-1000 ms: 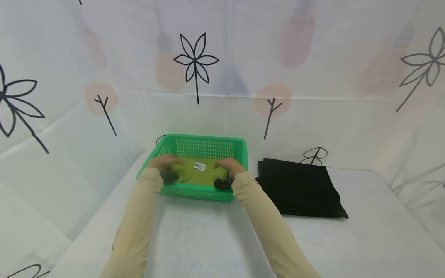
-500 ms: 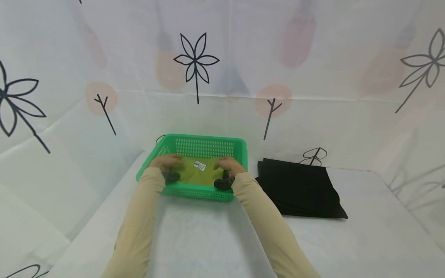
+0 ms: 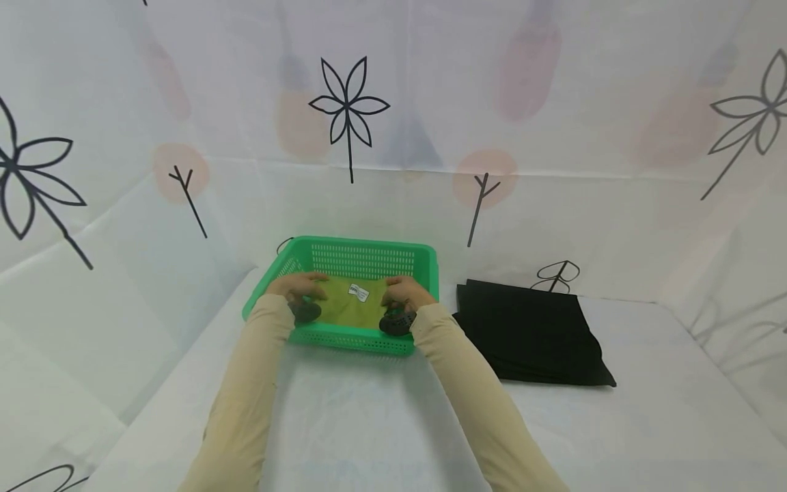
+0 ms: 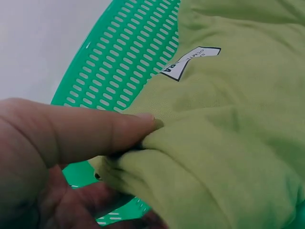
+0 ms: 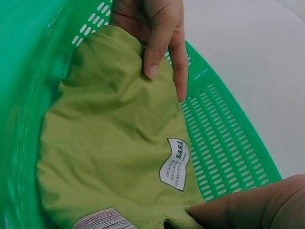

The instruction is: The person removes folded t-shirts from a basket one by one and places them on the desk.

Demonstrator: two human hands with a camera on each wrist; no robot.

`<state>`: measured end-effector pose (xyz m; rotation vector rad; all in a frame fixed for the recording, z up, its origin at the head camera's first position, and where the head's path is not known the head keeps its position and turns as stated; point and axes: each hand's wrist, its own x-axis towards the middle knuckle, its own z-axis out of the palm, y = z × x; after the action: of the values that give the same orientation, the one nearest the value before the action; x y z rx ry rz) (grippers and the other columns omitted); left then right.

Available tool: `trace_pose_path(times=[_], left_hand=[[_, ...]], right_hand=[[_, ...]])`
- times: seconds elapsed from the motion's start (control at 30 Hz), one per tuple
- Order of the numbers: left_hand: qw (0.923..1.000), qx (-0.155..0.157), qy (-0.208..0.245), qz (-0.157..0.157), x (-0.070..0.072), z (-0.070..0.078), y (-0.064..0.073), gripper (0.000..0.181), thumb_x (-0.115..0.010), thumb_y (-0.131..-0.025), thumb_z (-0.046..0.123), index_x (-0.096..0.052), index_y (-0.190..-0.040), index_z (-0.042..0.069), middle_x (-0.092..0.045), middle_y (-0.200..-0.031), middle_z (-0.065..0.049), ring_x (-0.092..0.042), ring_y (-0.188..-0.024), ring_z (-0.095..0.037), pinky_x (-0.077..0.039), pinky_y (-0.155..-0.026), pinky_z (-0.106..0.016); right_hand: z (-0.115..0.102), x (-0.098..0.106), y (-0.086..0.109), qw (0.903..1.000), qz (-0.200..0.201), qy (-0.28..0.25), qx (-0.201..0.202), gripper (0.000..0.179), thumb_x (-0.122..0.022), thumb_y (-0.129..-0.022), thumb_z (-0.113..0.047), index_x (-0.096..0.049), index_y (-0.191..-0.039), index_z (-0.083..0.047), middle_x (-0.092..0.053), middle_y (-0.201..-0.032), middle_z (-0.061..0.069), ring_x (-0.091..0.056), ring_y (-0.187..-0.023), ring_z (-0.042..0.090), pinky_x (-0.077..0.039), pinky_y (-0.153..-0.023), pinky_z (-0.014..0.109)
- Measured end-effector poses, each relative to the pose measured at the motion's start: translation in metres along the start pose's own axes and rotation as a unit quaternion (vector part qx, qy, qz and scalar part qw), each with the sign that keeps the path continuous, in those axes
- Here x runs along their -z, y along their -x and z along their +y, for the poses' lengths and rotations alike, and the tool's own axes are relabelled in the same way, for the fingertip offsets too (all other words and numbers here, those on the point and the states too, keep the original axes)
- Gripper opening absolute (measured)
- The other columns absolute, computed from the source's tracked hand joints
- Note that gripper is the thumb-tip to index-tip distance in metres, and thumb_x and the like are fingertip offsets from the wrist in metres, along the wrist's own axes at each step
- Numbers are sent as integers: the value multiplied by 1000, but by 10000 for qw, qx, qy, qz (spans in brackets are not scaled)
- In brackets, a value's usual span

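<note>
my left hand (image 3: 299,285) pinches the olive-green cloth (image 3: 344,312) at its left edge, thumb on top and fingers tucked under the fold; my right hand (image 3: 407,294) pinches the opposite edge, its thumb pressing on the fabric, its other fingers out of sight in the right wrist view. the cloth lies inside the green basket (image 3: 363,260), spread between my hands, a white label (image 3: 359,292) reading "sara" facing up. a striped patch (image 5: 106,220) shows near my right thumb. the basket sits on a white table (image 3: 363,424), and just to its right lies a folded black cloth (image 3: 531,331). my sleeves (image 3: 249,383) are beige, and a white sheet (image 3: 399,198) printed with flower outlines hangs behind the basket.
</note>
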<state>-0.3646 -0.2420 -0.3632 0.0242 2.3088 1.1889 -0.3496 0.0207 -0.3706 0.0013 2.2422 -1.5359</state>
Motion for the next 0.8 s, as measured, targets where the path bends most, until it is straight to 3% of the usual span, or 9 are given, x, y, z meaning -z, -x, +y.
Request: trace_pose_path(times=[0.13,0.27,0.57,0.67,0.8], left_hand=[[9999,-92,-52,-91,0,2,1,65,-57,-95,9,-25,-152,4,-25,-150,-29,-29,-135,-44,-32,-106,-51],[9997,-182,-126,-99,1,4,3,65,-56,-94,6,-25,-151,2,-21,-150,-31,-35,-131,-44,-40,-101,-46],[9994,-167,-237,-165,4,5,5,67,-53,-92,5,-24,-152,5,-19,-150,-31,-41,-115,-34,-40,-94,-42],[9994,-147,-284,-163,4,7,8,68,-55,-91,6,-25,-152,5,-22,-149,-30,-47,-96,-25,-42,-84,-35],[9984,-226,-461,-234,4,8,10,67,-55,-91,7,-27,-152,5,-22,-149,-29,-42,-77,-14,-39,-70,-27]], right_hand=[[0,-1,-2,10000,-13,-67,39,62,-58,-91,1,-37,-149,-6,-57,-122,20,-60,-95,27,-49,-62,27],[1,-1,-2,10000,21,-56,76,61,-58,-90,3,-39,-148,-6,-58,-119,19,-58,-85,25,-49,-65,31],[1,0,-5,9993,-27,-364,34,60,-55,-90,6,-40,-147,-7,-52,-131,23,-57,-109,35,-53,-81,42],[1,0,-5,9993,-30,-373,38,60,-56,-89,7,-41,-146,-6,-54,-128,22,-58,-108,33,-53,-80,42],[0,0,-3,9995,-12,-295,77,61,-59,-89,4,-40,-146,-4,-58,-121,21,-60,-102,30,-54,-76,40]])
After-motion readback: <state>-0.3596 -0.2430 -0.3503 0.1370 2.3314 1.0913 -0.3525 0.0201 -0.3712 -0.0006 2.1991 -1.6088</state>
